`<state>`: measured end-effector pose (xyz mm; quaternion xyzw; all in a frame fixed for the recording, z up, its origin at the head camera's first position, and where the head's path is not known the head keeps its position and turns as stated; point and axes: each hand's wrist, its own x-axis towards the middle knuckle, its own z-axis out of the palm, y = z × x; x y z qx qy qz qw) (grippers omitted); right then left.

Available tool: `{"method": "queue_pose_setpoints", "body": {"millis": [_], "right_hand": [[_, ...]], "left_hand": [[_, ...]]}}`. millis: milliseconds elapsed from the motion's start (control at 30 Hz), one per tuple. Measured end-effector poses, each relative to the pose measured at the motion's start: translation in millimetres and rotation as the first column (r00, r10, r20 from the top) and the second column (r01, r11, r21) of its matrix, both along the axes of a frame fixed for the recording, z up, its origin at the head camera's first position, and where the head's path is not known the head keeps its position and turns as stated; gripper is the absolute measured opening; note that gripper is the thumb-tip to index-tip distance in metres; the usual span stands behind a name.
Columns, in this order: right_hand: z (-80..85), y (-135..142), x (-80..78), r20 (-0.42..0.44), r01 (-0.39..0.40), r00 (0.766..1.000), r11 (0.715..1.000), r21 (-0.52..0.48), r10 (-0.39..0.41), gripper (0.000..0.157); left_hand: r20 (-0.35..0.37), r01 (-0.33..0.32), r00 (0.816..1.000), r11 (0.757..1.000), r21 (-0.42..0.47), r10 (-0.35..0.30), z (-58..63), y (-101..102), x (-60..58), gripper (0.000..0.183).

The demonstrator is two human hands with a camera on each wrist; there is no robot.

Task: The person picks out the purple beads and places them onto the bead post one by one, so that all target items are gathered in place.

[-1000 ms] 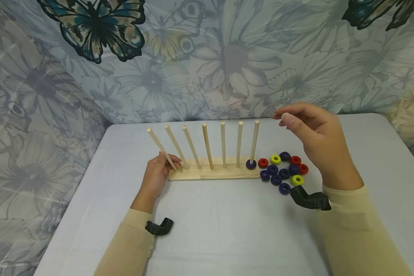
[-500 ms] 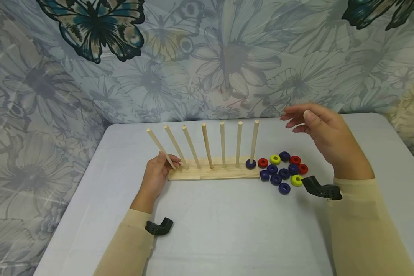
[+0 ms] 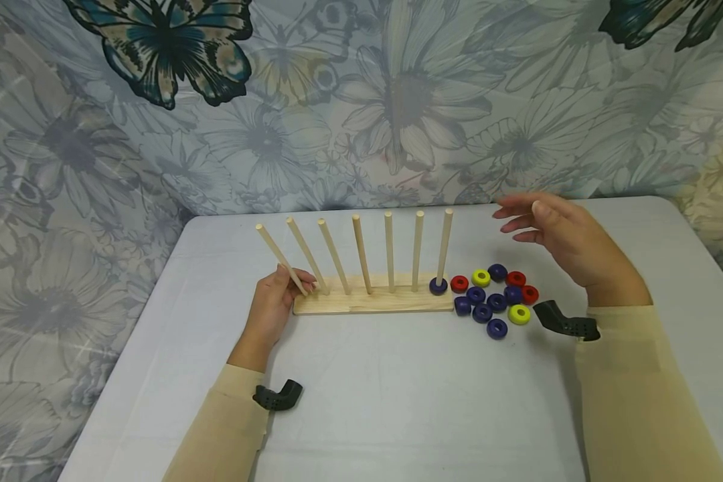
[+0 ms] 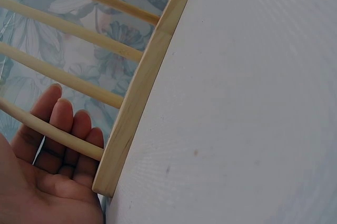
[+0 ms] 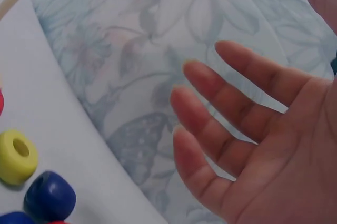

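Standing on a rectangular pale-wood base (image 3: pixel 385 304): seven wooden pegs (image 3: pixel 363 254), the rightmost through one dark-blue bead (image 3: pixel 437 290). Alongside, on the white table (image 3: pixel 410 402): seven ring-shaped blue beads (image 3: pixel 513 295), three red beads (image 3: pixel 460 288), two yellow beads (image 3: pixel 519 320). The leftmost peg (image 3: pixel 274 249) crosses my left hand (image 3: pixel 269 304), fingers relaxed; my right hand (image 3: pixel 569 244) hovers, fingers apart.

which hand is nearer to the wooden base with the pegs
Left. The left hand is at the left end of the wooden base, by the leftmost peg; the right hand hangs in the air beyond its right end.
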<state>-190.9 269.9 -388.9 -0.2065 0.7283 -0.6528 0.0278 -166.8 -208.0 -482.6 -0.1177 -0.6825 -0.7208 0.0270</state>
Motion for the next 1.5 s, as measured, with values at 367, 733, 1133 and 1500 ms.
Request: {"method": "queue_pose_setpoints", "body": {"millis": [367, 733, 1133, 1500], "right_hand": [[-26.8, 15, -10.6, 0.163, 0.078, 0.981, 0.982, 0.170, -0.106, 0.037], [-47.5, 27, -18.1, 0.310, -0.003, 0.945, 0.945, 0.328, -0.105, 0.058], [-63.5, 34, -22.2, 0.328, -0.076, 0.942, 0.902, 0.424, -0.075, 0.063], [-62.3, 22, -23.5, 0.241, -0.098, 0.970, 0.836, 0.539, -0.042, 0.056]], "left_hand": [[0.010, -0.004, 1.000, 1.000, 0.001, 0.004, -0.7, 0, -0.3, 0.098], [0.003, -0.004, 1.000, 1.000, 0.013, 0.004, -1.4, 0, -1.2, 0.098], [0.007, -0.004, 1.000, 1.000, 0.015, 0.004, -0.9, 0, -1.6, 0.101], [0.012, -0.006, 1.000, 1.000, 0.014, 0.005, -0.4, 0, -0.5, 0.098]]}}
